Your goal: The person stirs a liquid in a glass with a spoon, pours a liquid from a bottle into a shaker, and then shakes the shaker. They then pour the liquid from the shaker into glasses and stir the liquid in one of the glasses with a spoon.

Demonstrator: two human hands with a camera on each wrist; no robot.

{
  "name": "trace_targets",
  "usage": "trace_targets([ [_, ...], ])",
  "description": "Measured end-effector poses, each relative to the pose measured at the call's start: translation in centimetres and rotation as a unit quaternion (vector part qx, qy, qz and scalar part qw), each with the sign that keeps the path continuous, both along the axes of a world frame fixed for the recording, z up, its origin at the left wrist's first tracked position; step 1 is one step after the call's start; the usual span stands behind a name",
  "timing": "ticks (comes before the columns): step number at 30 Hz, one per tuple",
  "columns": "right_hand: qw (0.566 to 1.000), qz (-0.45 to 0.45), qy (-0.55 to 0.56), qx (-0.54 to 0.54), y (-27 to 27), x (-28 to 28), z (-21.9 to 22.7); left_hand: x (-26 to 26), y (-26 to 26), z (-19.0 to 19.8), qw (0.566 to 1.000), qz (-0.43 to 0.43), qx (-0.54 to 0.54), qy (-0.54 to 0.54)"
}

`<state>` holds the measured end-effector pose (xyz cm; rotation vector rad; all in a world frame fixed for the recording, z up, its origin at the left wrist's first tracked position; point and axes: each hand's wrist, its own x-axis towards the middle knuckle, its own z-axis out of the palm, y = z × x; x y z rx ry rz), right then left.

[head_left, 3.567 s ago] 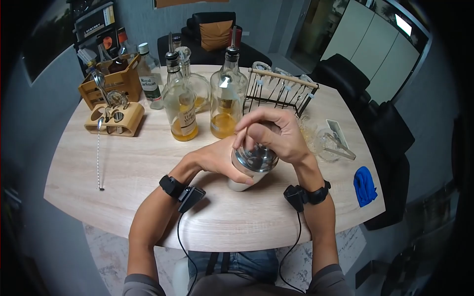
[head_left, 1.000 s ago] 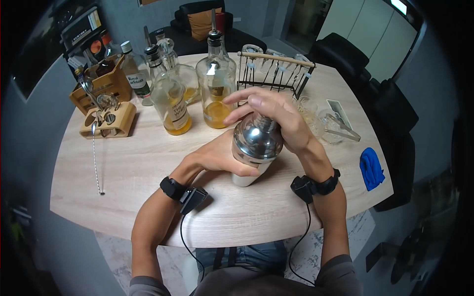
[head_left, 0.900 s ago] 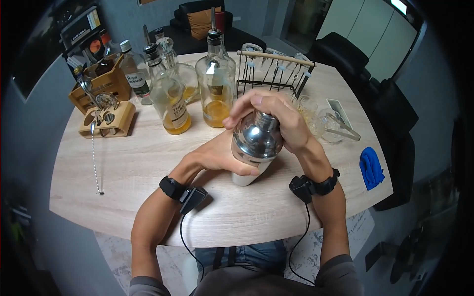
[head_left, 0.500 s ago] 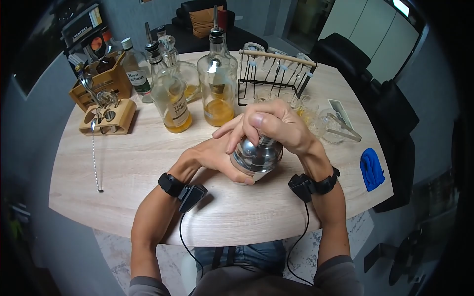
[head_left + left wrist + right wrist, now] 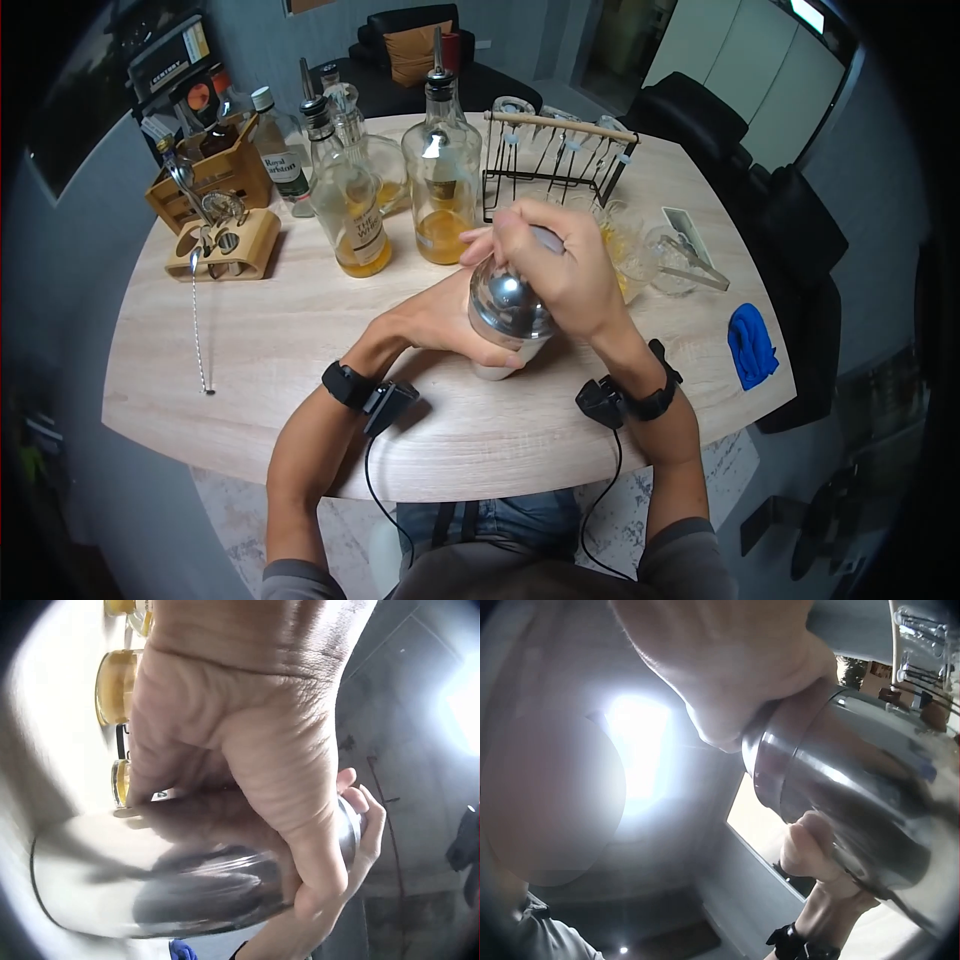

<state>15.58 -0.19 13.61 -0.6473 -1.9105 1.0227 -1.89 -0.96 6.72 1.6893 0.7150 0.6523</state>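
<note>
Cocktail shaker (image 5: 508,300), centre of the frame: polished metal with a domed, mirror-bright shoulder above a smooth, rounded body, upright on the bench (image 5: 300,430), whose surface is pale, streaked wood grain. The left hand (image 5: 440,315) grips the body, its fingers wrapped round the far side and its thumb across the near side. The right hand (image 5: 565,260) grips the top, its fingers curled over it.

Behind, upper centre: a broad-shouldered clear glass bottle (image 5: 440,190) and, to its left, a labelled glass bottle (image 5: 345,215), both with slender pourers and amber liquid. Upper left: a white-capped bottle (image 5: 282,150), a slatted wooden crate (image 5: 225,178) and a rounded wooden block (image 5: 250,245) with circular openings; below, a metal bar spoon (image 5: 197,330) with a thin, twisted shaft.

Upper right of centre: a black wire rack (image 5: 545,177) with a cylindrical wooden top rod (image 5: 562,123). Right: flat metal tongs (image 5: 700,276) across a clear glass vessel (image 5: 668,280); below them, a folded, creased blue cloth (image 5: 750,347).
</note>
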Motion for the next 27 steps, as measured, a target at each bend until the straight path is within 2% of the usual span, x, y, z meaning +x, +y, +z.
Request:
trace_targets([
  [2, 0.999, 0.016, 0.002, -0.049, 1.1, 0.7, 0.0, 0.5, 0.2, -0.4, 1.000, 0.005, 0.008, -0.017],
  [5, 0.999, 0.011, 0.006, -0.032, 1.2, 0.9, 0.0, 1.1, 0.3, -0.9, 0.995, 0.033, -0.003, -0.099],
  [6, 0.999, 0.011, 0.006, -0.031, 1.3, 1.0, -0.1, 1.0, 0.4, -0.8, 0.995, 0.034, -0.001, -0.098],
  [8, 0.998, -0.006, -0.061, 0.008, 1.4, 1.3, -0.3, 0.8, 0.3, -0.3, 0.994, 0.050, -0.026, -0.089],
  [9, 0.998, -0.007, -0.062, -0.015, 1.3, 1.4, 0.0, 1.0, 0.2, 0.1, 0.995, 0.050, -0.025, -0.089],
  [11, 0.997, -0.020, -0.065, 0.021, 1.0, 1.3, 0.0, 1.4, -0.4, 0.9, 0.985, 0.091, 0.025, -0.144],
  [12, 0.995, -0.036, -0.069, 0.056, 0.9, 1.3, -0.1, 1.3, -0.5, 1.2, 0.986, 0.089, 0.025, -0.141],
  [15, 0.994, -0.067, -0.039, 0.072, 0.9, 1.2, 0.0, 1.4, -0.8, 2.2, 0.988, 0.119, -0.008, -0.100],
  [16, 0.994, -0.077, -0.037, 0.069, 0.9, 1.4, 0.1, 1.6, -0.9, 2.6, 0.989, 0.109, -0.011, -0.097],
  [18, 0.995, -0.063, -0.065, 0.031, 0.9, 1.6, 0.5, 1.9, -1.3, 3.1, 0.984, 0.148, -0.041, -0.091],
  [20, 0.995, -0.068, -0.047, 0.051, 0.8, 1.6, 0.7, 2.1, -1.0, 1.5, 0.982, 0.170, -0.043, -0.074],
  [22, 0.995, -0.049, 0.026, 0.085, 0.8, 1.5, 0.8, 2.8, -1.1, 1.3, 0.966, 0.221, 0.077, -0.113],
  [23, 0.991, -0.065, 0.029, 0.110, 0.8, 1.7, 0.8, 3.3, -1.4, 1.3, 0.959, 0.228, 0.116, -0.124],
  [27, 0.988, -0.077, 0.071, 0.113, 0.1, 1.8, 1.4, 4.4, -2.9, 2.1, 0.938, 0.275, 0.202, -0.068],
])
